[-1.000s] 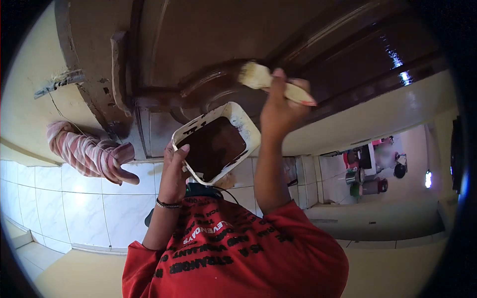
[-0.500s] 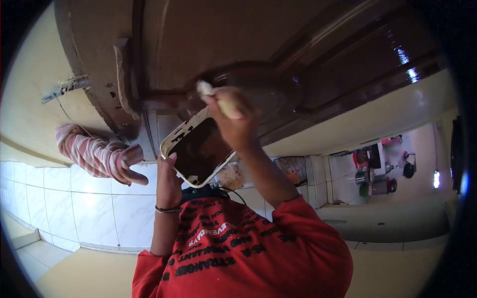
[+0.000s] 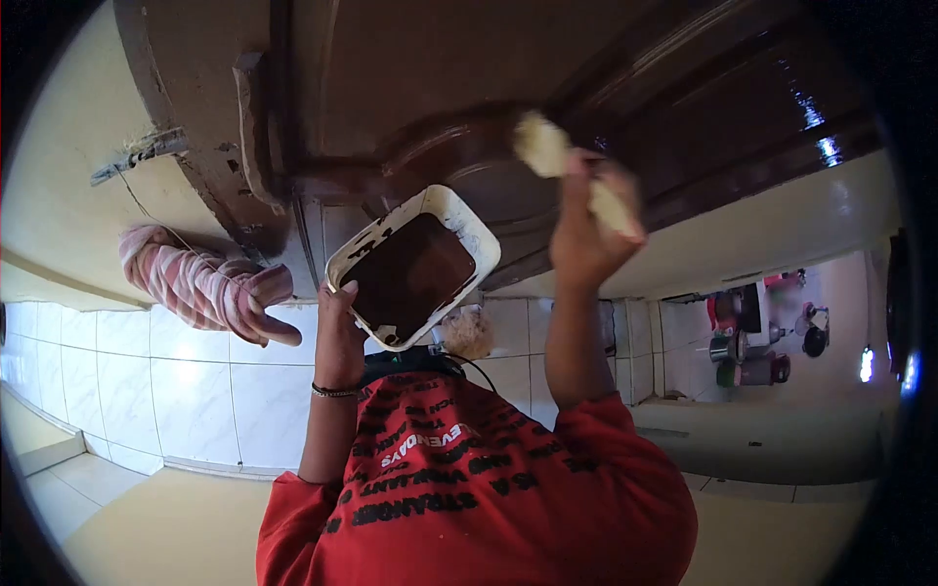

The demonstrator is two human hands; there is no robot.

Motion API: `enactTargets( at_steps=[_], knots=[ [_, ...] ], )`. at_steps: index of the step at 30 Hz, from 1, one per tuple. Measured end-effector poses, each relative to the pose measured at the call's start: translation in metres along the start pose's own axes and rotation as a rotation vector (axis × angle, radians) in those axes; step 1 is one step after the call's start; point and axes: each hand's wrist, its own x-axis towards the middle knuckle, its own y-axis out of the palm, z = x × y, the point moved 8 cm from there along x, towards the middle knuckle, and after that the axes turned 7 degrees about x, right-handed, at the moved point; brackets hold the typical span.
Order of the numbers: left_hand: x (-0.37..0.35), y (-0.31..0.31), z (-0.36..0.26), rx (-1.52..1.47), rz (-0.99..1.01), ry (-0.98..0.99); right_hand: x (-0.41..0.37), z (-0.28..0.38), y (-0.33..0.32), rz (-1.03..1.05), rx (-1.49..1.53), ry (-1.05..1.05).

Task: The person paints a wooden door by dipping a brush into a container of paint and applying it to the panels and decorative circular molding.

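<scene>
My left hand (image 3: 338, 337) is closed on the near left rim of a white plastic tub (image 3: 476, 234), thumb over the edge. Dark brown paint (image 3: 415, 273) lies inside, with smears up the tub's walls. To the right, my right hand (image 3: 589, 230) grips a pale paintbrush (image 3: 542, 145), blurred by motion. Its head points up and left, and the handle shows past the fingers. The brush overlaps the glossy dark brown panelled door (image 3: 430, 68) in this view, close to its curved moulding.
A pink and white striped cloth (image 3: 191, 278) hangs at the left from a string below a metal bolt (image 3: 142, 156). White tiles (image 3: 191, 400) cover the floor. Pots and kitchen items (image 3: 752, 342) stand far to the right. A fluffy tan item (image 3: 467, 332) lies behind the tub.
My right hand with the paintbrush has moved right, from over the tub's far edge to the door's right part. The tub stays in my left hand, now in fuller view.
</scene>
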Motion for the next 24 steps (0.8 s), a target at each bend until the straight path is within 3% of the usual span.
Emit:
enactTargets(
  at_steps=[3, 4, 7, 11, 17, 24],
  knots=[
    [-0.005, -0.008, 0.006, 0.025, -0.043, -0.029, -0.02, 0.033, 0.049, 0.279, 0.078, -0.212],
    [-0.005, -0.009, 0.006, 0.014, -0.028, -0.012, -0.032, 0.029, 0.066, 0.312, 0.188, -0.127],
    [-0.011, -0.011, 0.002, 0.001, -0.047, 0.022, -0.065, 0.026, 0.108, 0.394, 0.203, -0.146],
    [-0.015, -0.003, -0.01, -0.027, 0.003, 0.036, -0.064, 0.018, 0.117, 0.38, 0.211, -0.112],
    [-0.012, -0.014, 0.0, 0.06, -0.014, 0.033, -0.009, 0.006, 0.046, 0.224, 0.131, -0.16],
    [-0.012, 0.001, 0.025, 0.084, 0.011, 0.01, 0.028, -0.046, -0.049, -0.055, 0.167, 0.217]
  ],
)
